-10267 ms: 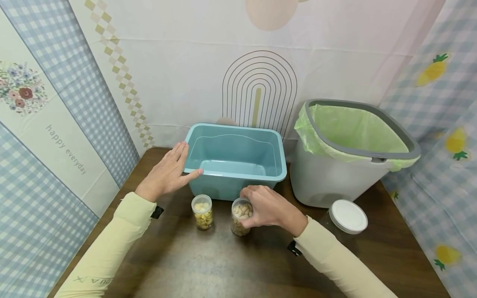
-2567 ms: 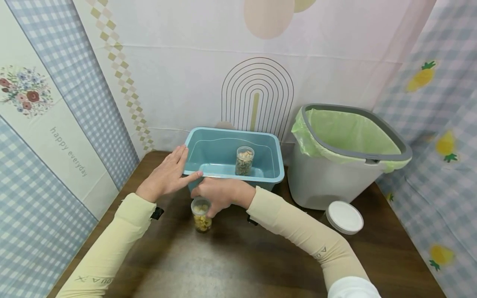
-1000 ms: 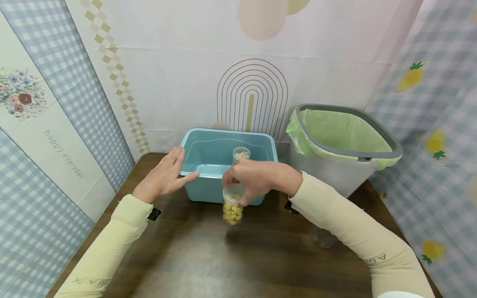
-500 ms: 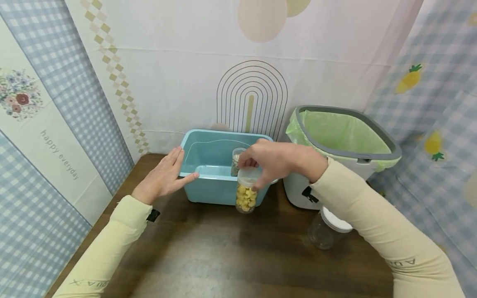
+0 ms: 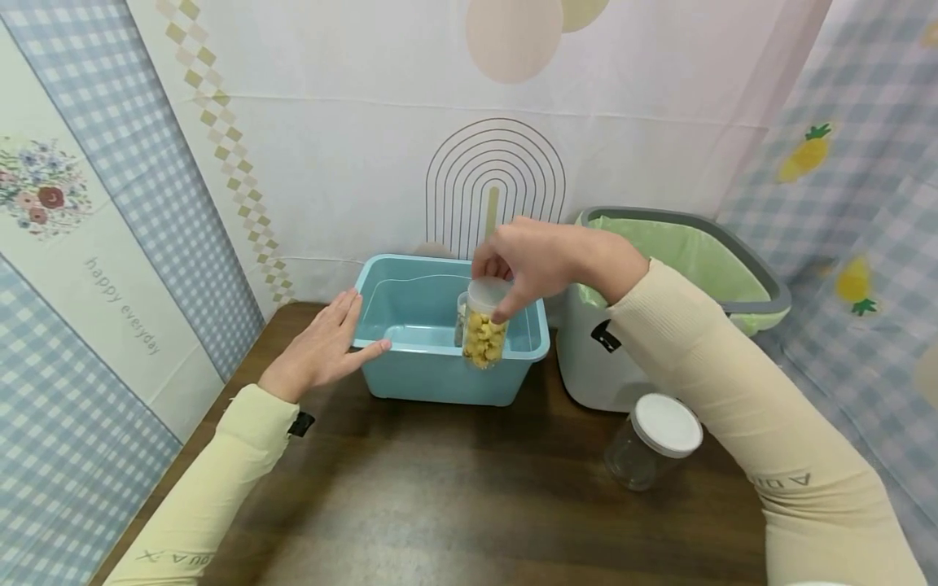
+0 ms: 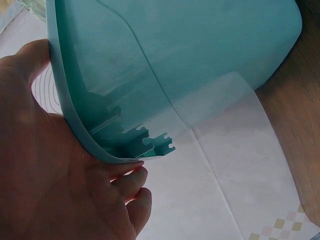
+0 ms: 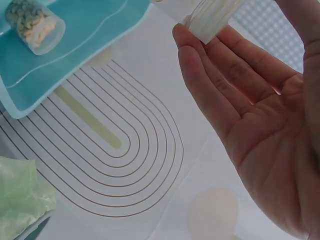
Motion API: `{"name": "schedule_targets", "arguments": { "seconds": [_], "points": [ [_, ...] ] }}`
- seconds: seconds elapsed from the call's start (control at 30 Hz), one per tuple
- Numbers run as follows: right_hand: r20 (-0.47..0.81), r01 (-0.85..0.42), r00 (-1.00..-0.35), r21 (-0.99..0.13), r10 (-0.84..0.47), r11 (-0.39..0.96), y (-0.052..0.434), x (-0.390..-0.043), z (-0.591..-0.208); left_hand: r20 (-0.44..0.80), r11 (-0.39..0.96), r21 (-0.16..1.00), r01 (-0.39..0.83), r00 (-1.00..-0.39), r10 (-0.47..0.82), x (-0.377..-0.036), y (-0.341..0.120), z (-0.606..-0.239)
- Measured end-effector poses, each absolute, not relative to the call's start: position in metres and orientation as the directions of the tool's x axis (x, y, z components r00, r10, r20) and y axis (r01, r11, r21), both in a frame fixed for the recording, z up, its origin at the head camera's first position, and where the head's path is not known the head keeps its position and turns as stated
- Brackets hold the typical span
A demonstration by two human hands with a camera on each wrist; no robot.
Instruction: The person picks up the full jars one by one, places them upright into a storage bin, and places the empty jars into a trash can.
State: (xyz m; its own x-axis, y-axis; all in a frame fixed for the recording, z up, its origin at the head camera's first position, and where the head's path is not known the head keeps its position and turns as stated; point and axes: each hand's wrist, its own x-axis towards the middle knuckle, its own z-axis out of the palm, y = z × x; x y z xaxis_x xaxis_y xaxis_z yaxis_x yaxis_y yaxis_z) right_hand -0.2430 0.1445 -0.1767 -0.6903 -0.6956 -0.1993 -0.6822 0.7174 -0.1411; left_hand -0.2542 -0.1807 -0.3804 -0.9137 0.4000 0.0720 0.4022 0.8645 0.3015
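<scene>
Clear cylindrical plastic jar of yellow pieces [image 5: 484,339] raised at the front rim of a light-blue rectangular plastic basin [image 5: 440,378].

The hands are well apart: the right hand [image 5: 545,256] pinches the nearly upright jar by its pale lid (whether the jar touches the rim cannot be told), while the left hand [image 5: 322,346], fingers straight, rests at the basin's left edge. Inside, a clear cylindrical jar of pale nuts [image 7: 37,25] stands toward the right; the wider stretch of floor lies to its left. A white bin with a grey rim [image 5: 597,370] borders the basin's right side; brown wooden tabletop [image 5: 440,488] spreads broadly before the front wall.
</scene>
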Motion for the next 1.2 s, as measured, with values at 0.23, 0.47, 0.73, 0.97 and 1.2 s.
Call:
{"name": "schedule_targets", "arguments": {
  "seconds": [0.23, 0.47, 0.73, 0.97, 1.2],
  "points": [
    [-0.202, -0.652, -0.713, -0.160, -0.671, 0.741, 0.134, -0.263, -0.175, 0.073, 0.869, 0.298, 0.394, -0.917, 0.391, -0.253, -0.181, -0.382],
    [-0.194, -0.635, -0.733, -0.150, -0.652, 0.758, 0.124, -0.284, -0.175, 0.070, 0.871, 0.297, 0.392, -0.918, 0.389, -0.253, -0.181, -0.383],
    [-0.186, -0.601, -0.760, -0.164, -0.623, 0.782, 0.116, -0.312, -0.187, 0.071, 0.870, 0.296, 0.395, -0.917, 0.392, -0.253, -0.182, -0.383],
    [-0.180, -0.578, -0.778, -0.170, -0.602, 0.798, 0.107, -0.341, -0.208, 0.072, 0.870, 0.296, 0.393, -0.918, 0.390, -0.253, -0.182, -0.382],
    [-0.167, -0.552, -0.796, -0.198, -0.582, 0.810, 0.101, -0.366, -0.237, 0.075, 0.868, 0.299, 0.397, -0.916, 0.393, -0.254, -0.182, -0.382]
  ]
}}
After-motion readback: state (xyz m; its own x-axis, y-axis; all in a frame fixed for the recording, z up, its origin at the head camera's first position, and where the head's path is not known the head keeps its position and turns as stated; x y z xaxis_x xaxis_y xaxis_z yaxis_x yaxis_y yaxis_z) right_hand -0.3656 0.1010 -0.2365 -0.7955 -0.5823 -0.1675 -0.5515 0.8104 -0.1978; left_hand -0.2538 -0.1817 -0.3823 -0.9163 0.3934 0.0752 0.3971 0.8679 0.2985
